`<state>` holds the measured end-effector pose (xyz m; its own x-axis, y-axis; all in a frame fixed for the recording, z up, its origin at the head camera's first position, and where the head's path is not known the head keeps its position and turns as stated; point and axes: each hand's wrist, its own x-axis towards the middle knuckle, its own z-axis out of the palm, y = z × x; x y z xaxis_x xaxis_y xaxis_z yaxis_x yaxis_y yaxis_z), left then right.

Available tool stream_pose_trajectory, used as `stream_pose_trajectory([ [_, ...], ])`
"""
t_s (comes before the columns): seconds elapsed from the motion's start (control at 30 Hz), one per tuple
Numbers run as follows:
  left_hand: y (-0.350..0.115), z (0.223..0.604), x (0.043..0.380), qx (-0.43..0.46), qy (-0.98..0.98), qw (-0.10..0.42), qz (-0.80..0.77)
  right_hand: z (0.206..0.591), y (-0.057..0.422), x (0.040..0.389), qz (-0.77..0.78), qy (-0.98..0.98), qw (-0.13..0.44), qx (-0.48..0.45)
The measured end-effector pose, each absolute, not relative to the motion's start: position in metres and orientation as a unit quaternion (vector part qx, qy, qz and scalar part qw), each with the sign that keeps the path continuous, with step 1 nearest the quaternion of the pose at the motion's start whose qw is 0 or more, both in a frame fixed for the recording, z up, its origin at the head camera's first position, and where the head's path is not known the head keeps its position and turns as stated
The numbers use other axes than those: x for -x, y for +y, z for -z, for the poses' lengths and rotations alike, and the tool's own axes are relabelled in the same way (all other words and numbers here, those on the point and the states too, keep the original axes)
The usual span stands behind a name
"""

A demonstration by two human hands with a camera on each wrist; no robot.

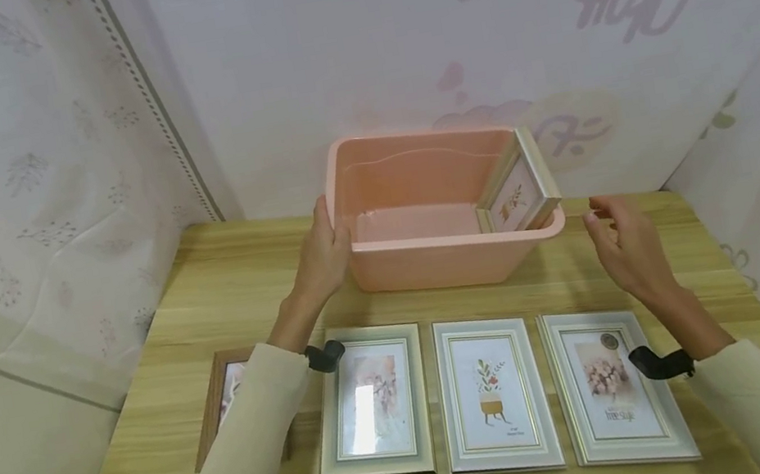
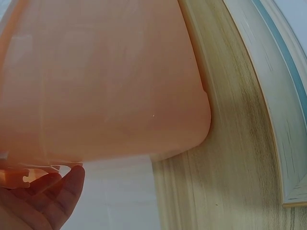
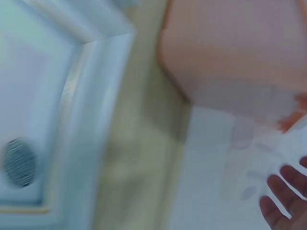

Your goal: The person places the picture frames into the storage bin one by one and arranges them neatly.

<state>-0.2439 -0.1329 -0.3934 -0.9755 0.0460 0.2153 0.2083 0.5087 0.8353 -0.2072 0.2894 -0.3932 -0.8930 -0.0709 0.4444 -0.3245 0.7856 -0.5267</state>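
My left hand (image 1: 320, 259) grips the left end of a pink plastic bin (image 1: 429, 264) standing at the back of the table. In the left wrist view its fingers (image 2: 69, 194) curl under the bin's rim by the handle. A pale picture frame (image 1: 517, 186) with a potted-plant print leans inside the bin's right end, its top sticking out over the rim. To the right of the bin, my right hand (image 1: 627, 243) is in the air, holding nothing. Its fingers (image 3: 283, 189) are loosely bent and apart from the bin in the right wrist view.
Along the front of the wooden table (image 1: 274, 320) lie a champagne frame (image 1: 416, 397), a white frame with a plant print (image 1: 447, 400) and a white frame with a flower print (image 1: 587, 436). A brown frame (image 1: 211, 409) is partly hidden under my left sleeve. Printed curtains (image 1: 291, 52) hang behind.
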Motion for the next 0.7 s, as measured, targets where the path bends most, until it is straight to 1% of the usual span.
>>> stream_pose_trajectory([
  [0.23, -0.134, 0.392, 0.243, 0.071, -0.864, 0.073, 0.492, 0.422, 0.317, 0.183, -0.24, -0.961, 0.052, -0.132],
  [0.53, -0.133, 0.392, 0.244, 0.077, -0.865, 0.084, 0.488, 0.444, 0.343, 0.164, -0.206, -0.968, -0.063, -0.125],
  [0.6, -0.133, 0.393, 0.244, 0.077, -0.864, 0.086, 0.49, 0.447, 0.346, 0.161, -0.206, -0.967, -0.078, -0.125],
  [0.7, -0.132, 0.393, 0.244, 0.075, -0.864, 0.084, 0.491, 0.451, 0.349, 0.158, -0.208, -0.965, -0.084, -0.134],
])
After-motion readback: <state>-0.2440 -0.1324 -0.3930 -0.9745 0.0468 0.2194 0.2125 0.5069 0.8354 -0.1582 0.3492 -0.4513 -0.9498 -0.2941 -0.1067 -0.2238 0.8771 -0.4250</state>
